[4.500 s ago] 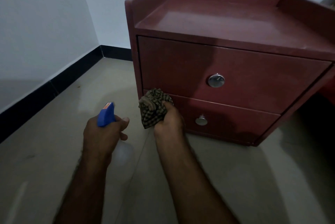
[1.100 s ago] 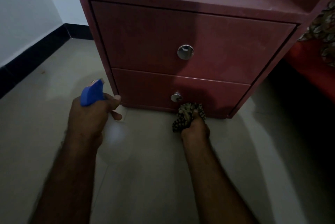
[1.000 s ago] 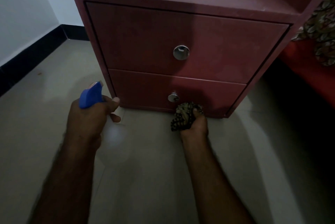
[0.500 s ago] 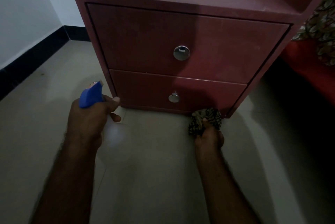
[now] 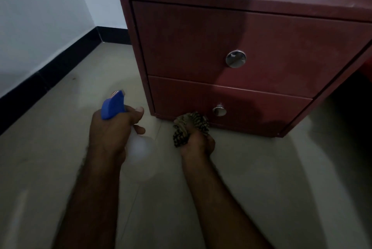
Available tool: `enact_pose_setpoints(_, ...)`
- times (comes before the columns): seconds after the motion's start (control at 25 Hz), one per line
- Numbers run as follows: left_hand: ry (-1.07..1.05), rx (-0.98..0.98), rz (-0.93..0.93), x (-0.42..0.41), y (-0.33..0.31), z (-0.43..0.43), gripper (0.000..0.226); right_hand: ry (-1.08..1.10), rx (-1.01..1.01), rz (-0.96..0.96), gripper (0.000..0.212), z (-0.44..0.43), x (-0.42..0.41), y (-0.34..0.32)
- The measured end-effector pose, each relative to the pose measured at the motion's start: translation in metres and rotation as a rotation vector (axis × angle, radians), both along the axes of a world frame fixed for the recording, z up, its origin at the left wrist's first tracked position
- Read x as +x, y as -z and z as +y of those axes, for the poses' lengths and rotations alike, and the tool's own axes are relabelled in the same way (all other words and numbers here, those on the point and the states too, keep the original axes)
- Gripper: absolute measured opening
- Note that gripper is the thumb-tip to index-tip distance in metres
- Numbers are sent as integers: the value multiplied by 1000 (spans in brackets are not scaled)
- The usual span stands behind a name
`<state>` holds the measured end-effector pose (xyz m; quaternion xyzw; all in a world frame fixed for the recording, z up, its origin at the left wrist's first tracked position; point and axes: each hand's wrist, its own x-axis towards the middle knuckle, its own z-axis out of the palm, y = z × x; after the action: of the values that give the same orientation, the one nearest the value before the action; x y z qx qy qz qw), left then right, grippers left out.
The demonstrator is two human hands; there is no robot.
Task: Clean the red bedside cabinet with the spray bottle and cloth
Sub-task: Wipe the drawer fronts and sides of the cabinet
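The red bedside cabinet (image 5: 251,43) stands on the floor with two drawers, each with a round metal knob. My right hand (image 5: 198,144) grips a bunched checked cloth (image 5: 190,126) pressed at the bottom edge of the lower drawer, left of its knob (image 5: 219,110). My left hand (image 5: 114,130) holds the spray bottle (image 5: 112,104), with its blue head pointing up and its pale body below my fingers, just left of the cabinet's front corner.
A white wall with a black skirting board (image 5: 50,75) runs along the left. Pale floor tiles (image 5: 281,178) spread in front of the cabinet. Something red (image 5: 367,67) shows at the right edge behind the cabinet.
My right hand has swept the cloth along the cabinet's bottom edge from its right corner to left of the lower knob. The view has shifted left. My left hand kept the bottle where it was.
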<state>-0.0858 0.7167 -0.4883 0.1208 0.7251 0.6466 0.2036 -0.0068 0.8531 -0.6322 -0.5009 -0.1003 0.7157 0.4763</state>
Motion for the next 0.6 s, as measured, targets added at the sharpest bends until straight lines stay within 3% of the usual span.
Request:
enact_pose_setpoints(0.12, -35, -3, 16, -7, -2, -5, 14, -89, -73, -69, 32, -15, -30, -8)
enact_pose_setpoints(0.28, -57, -6, 26, -17, -4, -10, 13, -132, -159, -10, 22, -29, -51, -28)
enact_pose_setpoints(0.48, -84, -46, 50, -24, -3, -16, 12, -192, -260, -69, 31, -31, -49, -40)
enact_pose_setpoints(0.6, -96, -62, 75, -26, -3, -20, 11, -187, -219, -8, 32, -35, -55, -58)
